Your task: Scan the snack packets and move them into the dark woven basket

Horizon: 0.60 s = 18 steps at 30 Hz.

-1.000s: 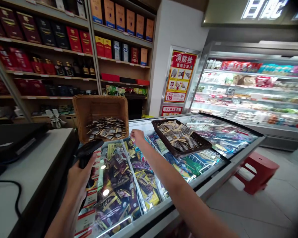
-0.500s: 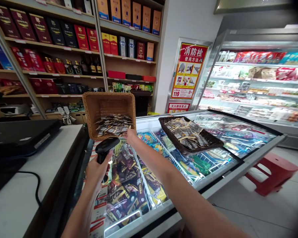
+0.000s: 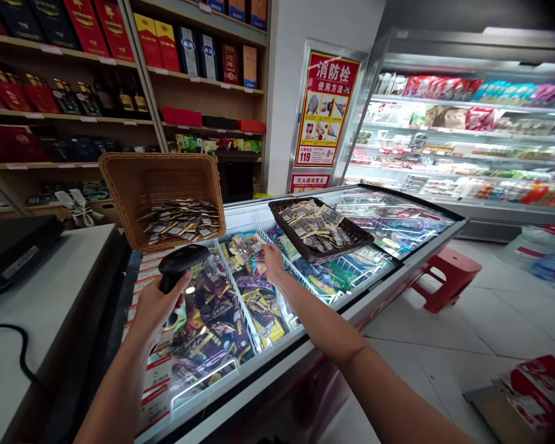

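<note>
My left hand [image 3: 160, 308] is wrapped round the handle of a black barcode scanner [image 3: 184, 258], held over the glass-topped freezer [image 3: 203, 410]. My right hand [image 3: 274, 264] pinches a small flat packet [image 3: 250, 245], partly clear with a pale edge, above the freezer. Left of it, a tan wicker basket [image 3: 161, 176] lies tipped with its opening towards me, a pile of similar packets [image 3: 185, 221] inside. On the right, a dark brown woven basket [image 3: 312, 251] rests on the freezer, holding more such packets [image 3: 319, 225].
Bagged ice creams [image 3: 213, 314] show through the freezer glass. A counter with a black device [image 3: 16, 256] stands at the left. To the right are a red plastic stool [image 3: 451, 274] and a lit refrigerated shelf [image 3: 444, 123]. Boxed goods fill the shelves [image 3: 203, 77] behind.
My right hand has come out of the tan basket with a packet and moved right, towards the dark basket. The view has turned right; the scanner stays in my left hand.
</note>
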Motion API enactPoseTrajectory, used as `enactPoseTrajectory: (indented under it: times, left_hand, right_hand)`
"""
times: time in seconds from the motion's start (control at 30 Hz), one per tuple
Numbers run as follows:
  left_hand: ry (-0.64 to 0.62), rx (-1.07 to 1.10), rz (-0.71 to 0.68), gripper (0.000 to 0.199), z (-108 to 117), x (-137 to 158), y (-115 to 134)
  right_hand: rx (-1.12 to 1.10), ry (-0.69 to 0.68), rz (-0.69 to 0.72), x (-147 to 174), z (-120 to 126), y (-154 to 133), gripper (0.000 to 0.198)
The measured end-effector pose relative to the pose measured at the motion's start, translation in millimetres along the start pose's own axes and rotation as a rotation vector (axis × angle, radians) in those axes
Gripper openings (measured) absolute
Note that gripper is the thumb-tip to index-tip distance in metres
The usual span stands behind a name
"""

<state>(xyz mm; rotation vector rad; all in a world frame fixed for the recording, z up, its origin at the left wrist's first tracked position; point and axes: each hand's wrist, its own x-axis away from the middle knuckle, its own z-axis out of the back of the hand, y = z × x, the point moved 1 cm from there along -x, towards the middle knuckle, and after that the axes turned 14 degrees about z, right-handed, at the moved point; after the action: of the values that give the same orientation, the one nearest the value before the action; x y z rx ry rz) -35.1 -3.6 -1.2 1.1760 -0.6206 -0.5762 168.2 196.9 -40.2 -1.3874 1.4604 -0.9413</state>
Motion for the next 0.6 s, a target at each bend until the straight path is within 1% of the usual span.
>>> enactPoseTrajectory:
  times: [0.1,0.2,0.33,0.47,0.6]
  left_hand:
    - [-0.122,-0.063,0.017,0.053,-3,14,9]
    - [-0.193,-0.125,0.032,0.052,-8,29,18]
    - [-0.207,-0.183,0.012,0.055,-12,36,22]
    - [-0.215,-0.227,0.011,0.057,-13,30,19]
    - [-0.219,-0.243,0.042,0.057,-13,27,16]
  right_hand:
    - [-0.042,0.055,-0.052,-1,1,3,0.023]
    - [-0.080,0.049,-0.015,-3,2,1,0.022]
    - [-0.081,0.042,0.013,-3,4,-4,0.021]
    - [-0.064,0.064,0.003,-2,5,-7,0.022]
    - [-0.069,0.049,0.003,-2,4,-10,0.023]
